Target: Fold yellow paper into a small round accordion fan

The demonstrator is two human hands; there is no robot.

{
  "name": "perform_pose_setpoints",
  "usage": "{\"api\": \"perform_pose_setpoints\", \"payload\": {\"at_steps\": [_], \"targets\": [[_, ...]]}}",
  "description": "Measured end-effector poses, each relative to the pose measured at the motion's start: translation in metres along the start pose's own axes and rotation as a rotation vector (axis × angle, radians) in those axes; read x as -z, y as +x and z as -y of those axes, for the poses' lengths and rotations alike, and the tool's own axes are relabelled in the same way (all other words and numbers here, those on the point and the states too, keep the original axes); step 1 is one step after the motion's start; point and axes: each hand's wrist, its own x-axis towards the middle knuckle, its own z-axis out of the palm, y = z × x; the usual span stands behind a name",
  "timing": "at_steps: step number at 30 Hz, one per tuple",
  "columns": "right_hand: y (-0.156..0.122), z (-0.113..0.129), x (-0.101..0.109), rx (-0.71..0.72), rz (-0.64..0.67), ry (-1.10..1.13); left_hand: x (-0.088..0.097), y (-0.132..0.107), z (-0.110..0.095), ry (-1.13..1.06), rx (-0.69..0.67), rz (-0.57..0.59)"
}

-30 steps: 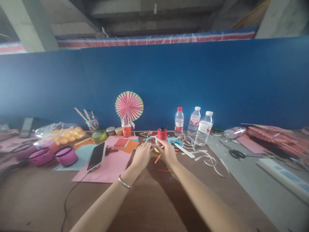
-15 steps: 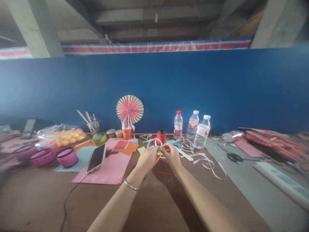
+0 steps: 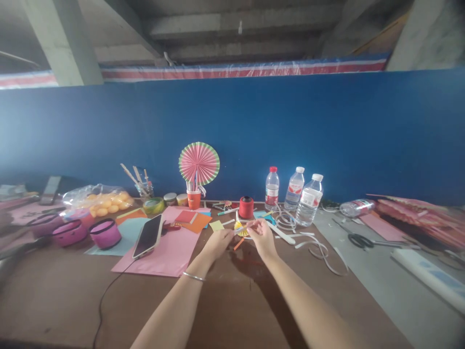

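Observation:
My left hand (image 3: 219, 241) and my right hand (image 3: 262, 236) meet over the middle of the brown table (image 3: 65, 300). Both pinch the ends of a thin white paper strip (image 3: 242, 227) stretched almost straight between them. A small yellow paper piece (image 3: 239, 228) lies just behind the strip. A red thread spool (image 3: 246, 207) stands a little farther back. My left wrist wears a silver bangle (image 3: 193, 277).
A phone (image 3: 148, 235) with a cable lies on pink paper (image 3: 170, 252) at the left, next to purple baskets (image 3: 104, 232). Three water bottles (image 3: 293, 194) and curled white strips (image 3: 316, 247) sit right. Scissors (image 3: 358, 240) lie farther right. A pink paper fan (image 3: 199, 163) stands in a cup at the wall.
The white strip was bent into a loop between my hands; now it is pulled nearly straight. My hands have drawn slightly apart and the view has shifted a little.

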Motion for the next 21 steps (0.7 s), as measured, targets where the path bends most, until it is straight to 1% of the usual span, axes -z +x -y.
{"api": "perform_pose_setpoints", "payload": {"at_steps": [5,7,8,10,13,15,18,21], "targets": [[-0.003,-0.007,-0.002,0.043,-0.048,0.024,-0.001,-0.001,-0.002,0.006,-0.042,-0.049],[-0.006,-0.004,-0.002,0.094,-0.096,-0.028,-0.001,-0.002,-0.003,0.036,-0.057,-0.078],[-0.007,-0.002,-0.002,0.131,-0.110,-0.089,-0.001,-0.002,-0.003,0.053,-0.065,-0.092],[-0.008,0.003,0.000,0.242,-0.078,-0.261,0.000,-0.003,-0.004,0.086,-0.079,-0.116],[-0.010,0.010,0.002,0.418,0.051,-0.557,0.001,-0.004,-0.006,0.127,-0.097,-0.138],[-0.011,0.012,0.001,0.474,0.105,-0.706,0.002,-0.004,-0.006,0.150,-0.105,-0.139],[-0.012,0.012,-0.001,0.475,0.106,-0.775,0.002,-0.004,-0.005,0.175,-0.106,-0.139],[-0.012,0.010,-0.002,0.488,0.053,-0.715,0.001,-0.004,-0.002,0.187,-0.103,-0.146]]}}
